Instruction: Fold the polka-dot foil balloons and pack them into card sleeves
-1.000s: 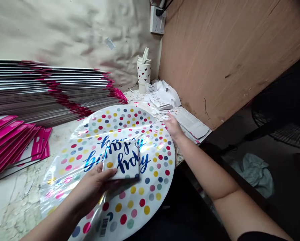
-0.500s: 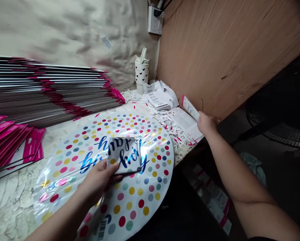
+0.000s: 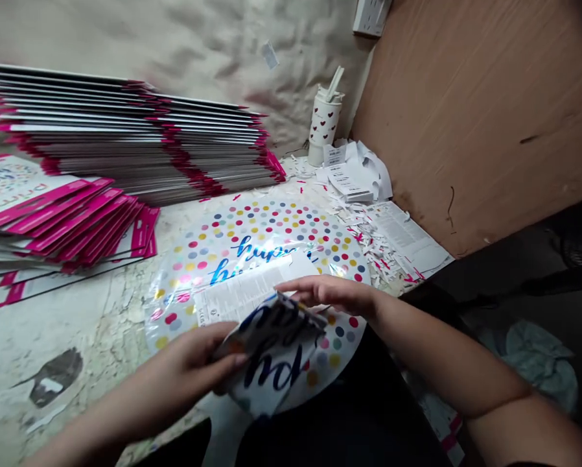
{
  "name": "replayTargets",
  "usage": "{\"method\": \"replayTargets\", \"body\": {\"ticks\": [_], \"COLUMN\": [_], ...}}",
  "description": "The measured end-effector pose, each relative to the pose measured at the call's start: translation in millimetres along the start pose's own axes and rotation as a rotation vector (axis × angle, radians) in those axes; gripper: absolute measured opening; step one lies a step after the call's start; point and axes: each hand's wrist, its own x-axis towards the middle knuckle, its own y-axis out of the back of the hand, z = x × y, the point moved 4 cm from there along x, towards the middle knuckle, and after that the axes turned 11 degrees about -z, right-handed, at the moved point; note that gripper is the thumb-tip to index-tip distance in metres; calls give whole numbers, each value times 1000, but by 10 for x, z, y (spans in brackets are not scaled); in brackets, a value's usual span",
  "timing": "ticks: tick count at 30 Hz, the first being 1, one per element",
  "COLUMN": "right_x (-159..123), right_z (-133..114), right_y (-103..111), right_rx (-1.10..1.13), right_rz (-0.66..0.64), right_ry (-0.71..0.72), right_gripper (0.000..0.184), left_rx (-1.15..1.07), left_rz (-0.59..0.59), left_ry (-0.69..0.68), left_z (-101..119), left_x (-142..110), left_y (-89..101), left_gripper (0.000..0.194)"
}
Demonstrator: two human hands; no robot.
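A round foil balloon (image 3: 252, 240) with coloured dots and blue "happy birthday" lettering lies flat on the worktable (image 3: 77, 337). My left hand (image 3: 194, 363) grips a folded white balloon (image 3: 276, 353) with blue lettering above the near edge of the flat one. My right hand (image 3: 334, 293) lies over a printed white paper slip (image 3: 245, 293) that rests on the flat balloon, fingers stretched out and touching it just behind the folded balloon.
A tall stack of pink-edged cards (image 3: 126, 143) stands at the back left, more pink cards (image 3: 52, 217) fanned in front. A heart-patterned cup (image 3: 324, 123), loose paper labels (image 3: 354, 172) and paper scraps (image 3: 369, 240) sit by the brown board wall (image 3: 466, 110).
My right hand came back from the paper pile at the right with a slip and laid it on the dotted balloon. My left hand tilted the folded balloon toward me.
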Motion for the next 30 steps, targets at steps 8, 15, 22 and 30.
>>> {"method": "replayTargets", "body": {"ticks": [8, 15, 22, 30], "right_x": [203, 250, 243, 227], "right_z": [292, 262, -95, -123], "right_y": [66, 40, 213, 138], "right_rx": [682, 684, -421, -713], "right_rz": [226, 186, 593, 669], "right_ry": [-249, -215, -36, -137], "right_gripper": [39, 42, 17, 15], "left_rx": [-147, -108, 95, -83], "left_rz": [-55, 19, 228, 411], "left_ry": [-144, -179, -112, -132], "left_z": [-53, -213, -281, -377], "left_x": [228, 190, 166, 195], "left_y": [134, 303, 314, 263], "left_gripper": [53, 22, 31, 36]}}
